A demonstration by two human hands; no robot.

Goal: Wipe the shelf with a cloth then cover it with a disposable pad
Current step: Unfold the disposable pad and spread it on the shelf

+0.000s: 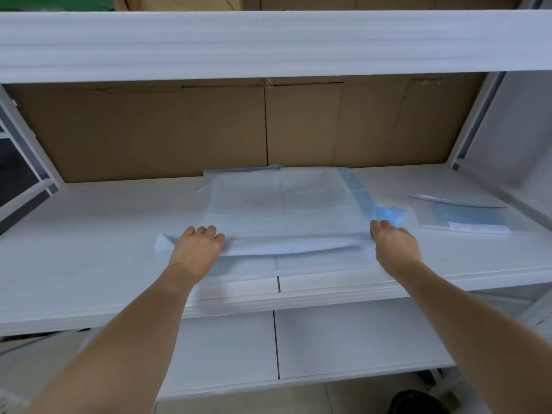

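Observation:
A white disposable pad (280, 204) with blue edges lies partly unfolded on the white middle shelf (89, 234), its far edge against the cardboard back. A folded strip of the pad runs along its near side. My left hand (198, 249) grips the left end of that strip. My right hand (391, 243) grips the right end, beside a crumpled blue corner (389, 215). No cloth is visible.
A clear plastic wrapper (461, 215) with a blue sheet inside lies on the shelf at the right. Cardboard panels (179, 130) form the back. An upper shelf (268, 43) overhangs, a lower shelf (343, 342) sits below, and white uprights stand at both sides.

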